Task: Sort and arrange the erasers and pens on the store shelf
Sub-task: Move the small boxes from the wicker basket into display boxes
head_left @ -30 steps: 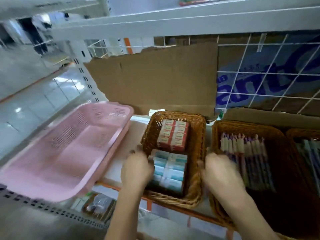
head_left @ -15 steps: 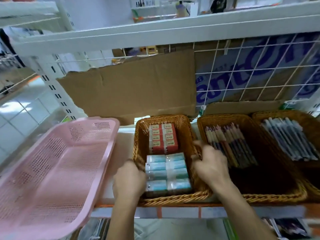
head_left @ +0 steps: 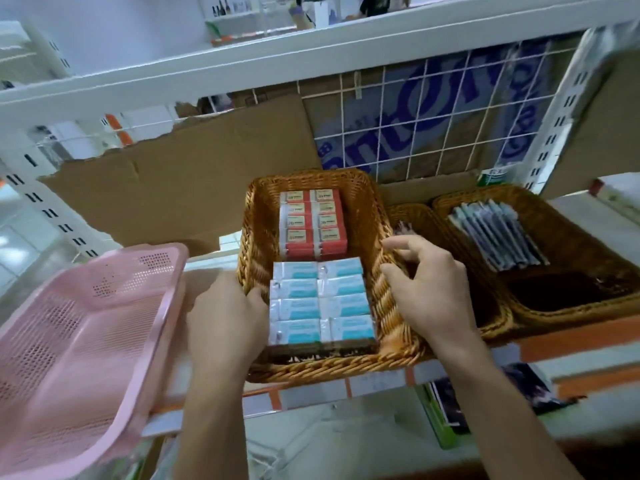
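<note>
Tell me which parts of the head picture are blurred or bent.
Head view: the red erasers and the wicker basket are fairly sharp; the pink tray at left is smeared by motion blur; the white shelf rail above bows from wide-angle distortion.
</note>
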### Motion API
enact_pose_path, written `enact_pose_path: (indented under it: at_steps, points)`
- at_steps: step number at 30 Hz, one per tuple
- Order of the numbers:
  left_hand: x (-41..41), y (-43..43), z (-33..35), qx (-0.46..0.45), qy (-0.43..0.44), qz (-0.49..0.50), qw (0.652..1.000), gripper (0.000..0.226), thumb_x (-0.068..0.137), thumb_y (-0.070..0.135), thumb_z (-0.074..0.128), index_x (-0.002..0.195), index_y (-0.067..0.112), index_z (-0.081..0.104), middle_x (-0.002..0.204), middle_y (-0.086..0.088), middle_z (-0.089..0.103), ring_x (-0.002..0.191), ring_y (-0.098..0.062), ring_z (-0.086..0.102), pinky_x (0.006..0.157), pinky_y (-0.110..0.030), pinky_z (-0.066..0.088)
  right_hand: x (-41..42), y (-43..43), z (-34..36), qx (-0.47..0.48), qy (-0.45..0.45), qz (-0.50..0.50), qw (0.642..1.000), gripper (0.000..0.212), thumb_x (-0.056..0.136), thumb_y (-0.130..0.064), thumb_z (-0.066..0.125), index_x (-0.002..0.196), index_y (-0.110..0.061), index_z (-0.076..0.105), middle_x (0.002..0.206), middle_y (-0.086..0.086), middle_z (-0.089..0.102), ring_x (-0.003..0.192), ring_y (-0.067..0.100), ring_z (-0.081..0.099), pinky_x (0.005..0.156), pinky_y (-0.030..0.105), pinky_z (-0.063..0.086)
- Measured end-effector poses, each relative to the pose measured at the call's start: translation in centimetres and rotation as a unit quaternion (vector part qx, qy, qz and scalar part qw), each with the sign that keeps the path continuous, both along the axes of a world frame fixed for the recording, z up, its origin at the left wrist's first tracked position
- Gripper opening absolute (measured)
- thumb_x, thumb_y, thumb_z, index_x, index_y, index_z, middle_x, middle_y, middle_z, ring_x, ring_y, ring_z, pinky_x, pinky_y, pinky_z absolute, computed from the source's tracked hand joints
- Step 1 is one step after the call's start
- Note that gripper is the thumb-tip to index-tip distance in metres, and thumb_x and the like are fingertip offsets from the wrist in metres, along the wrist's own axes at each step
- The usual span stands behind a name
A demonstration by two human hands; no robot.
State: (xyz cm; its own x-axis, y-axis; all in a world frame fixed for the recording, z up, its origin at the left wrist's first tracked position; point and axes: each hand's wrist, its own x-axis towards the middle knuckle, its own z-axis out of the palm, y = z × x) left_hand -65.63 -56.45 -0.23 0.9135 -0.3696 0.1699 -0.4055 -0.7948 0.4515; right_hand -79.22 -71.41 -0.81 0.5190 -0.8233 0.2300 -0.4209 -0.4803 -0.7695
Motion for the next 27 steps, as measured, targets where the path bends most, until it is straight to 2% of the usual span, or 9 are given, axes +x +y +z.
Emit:
enact_pose_path:
  at_steps: [3,5,10,12,15,17,20,23,27]
  points:
    - [-3.1,-3.1,0.1,-0.002,0.004,-0.028,1.000,0.020,0.091,0.026,0.050,0.090,0.007,0.057,0.092,-0.018,0.064,0.090,-0.039,0.057,0.072,-0.037,0.043,-3.7,-2.2,0.3,0.006,-0.010,-0.043,0.999,0.036,0.086,-0.020,0.066,0.120,-0.028,0.060,0.110,-0.005,0.066,0.102,0.012,0.060,0.089,0.030,0.049]
    - [-5.7,-5.4,0.2,-0.003,0.006,-0.056,0.998,0.021,0.092,0.026,0.050,0.091,0.007,0.056,0.094,-0.018,0.064,0.092,-0.039,0.057,0.070,-0.037,0.038,-6.7,-3.9,0.6,0.010,-0.014,-0.063,0.998,0.039,0.085,-0.019,0.067,0.123,-0.026,0.059,0.113,-0.004,0.066,0.104,0.012,0.060,0.091,0.030,0.049]
    - [-13.0,-11.7,0.2,-0.040,0.033,-0.113,0.992,0.017,0.093,0.024,0.049,0.084,0.011,0.056,0.076,-0.006,0.057,0.074,-0.029,0.051,0.065,-0.034,0.038,-15.4,-8.4,1.4,0.011,-0.007,-0.108,0.994,0.045,0.086,-0.019,0.066,0.130,-0.022,0.055,0.121,-0.001,0.064,0.111,0.011,0.059,0.091,0.028,0.047]
    - [-16.0,-14.0,0.1,-0.053,0.030,-0.123,0.991,0.014,0.094,0.024,0.048,0.087,0.014,0.055,0.077,-0.003,0.053,0.073,-0.024,0.047,0.066,-0.032,0.037,-18.7,-9.9,1.8,0.016,-0.001,-0.119,0.993,0.047,0.087,-0.019,0.065,0.132,-0.019,0.053,0.123,0.000,0.063,0.110,0.010,0.059,0.092,0.027,0.046]
    - [-20.3,-17.4,-0.1,-0.063,0.045,-0.144,0.987,0.014,0.094,0.025,0.048,0.089,0.015,0.056,0.081,-0.003,0.058,0.077,-0.025,0.053,0.069,-0.033,0.041,-23.5,-12.4,2.3,0.014,0.007,-0.139,0.990,0.041,0.087,-0.017,0.065,0.127,-0.018,0.058,0.119,-0.001,0.066,0.106,0.007,0.059,0.087,0.020,0.041]
    - [-22.5,-19.6,-0.1,-0.057,0.052,-0.167,0.983,0.015,0.094,0.025,0.047,0.087,0.014,0.055,0.078,-0.001,0.057,0.073,-0.022,0.052,0.064,-0.032,0.038,-26.1,-14.0,2.5,0.014,0.016,-0.156,0.988,0.039,0.087,-0.016,0.065,0.126,-0.019,0.060,0.118,-0.001,0.066,0.109,0.009,0.059,0.087,0.020,0.039]
    - [-24.7,-22.7,0.3,-0.038,0.050,-0.192,0.979,0.017,0.094,0.027,0.048,0.082,0.015,0.052,0.071,0.004,0.052,0.063,-0.014,0.046,0.053,-0.030,0.031,-28.9,-16.5,3.0,0.022,0.022,-0.182,0.983,0.040,0.086,-0.014,0.066,0.125,-0.018,0.060,0.119,-0.001,0.065,0.107,0.007,0.058,0.088,0.021,0.040]
    - [-25.9,-26.0,0.6,-0.030,0.045,-0.209,0.976,0.019,0.091,0.030,0.051,0.079,0.016,0.052,0.073,0.002,0.055,0.064,-0.017,0.048,0.057,-0.030,0.034,-30.6,-19.1,3.2,0.033,0.033,-0.207,0.977,0.042,0.086,-0.014,0.066,0.127,-0.020,0.059,0.122,-0.003,0.064,0.113,0.012,0.058,0.093,0.027,0.042]
    - [-26.5,-31.0,0.5,-0.028,0.041,-0.225,0.973,0.019,0.089,0.030,0.053,0.076,0.016,0.054,0.065,0.006,0.050,0.055,-0.008,0.039,0.048,-0.025,0.027,-31.5,-23.5,2.8,0.044,0.036,-0.231,0.971,0.041,0.087,-0.013,0.066,0.127,-0.021,0.059,0.123,-0.002,0.064,0.112,0.013,0.059,0.095,0.029,0.043]
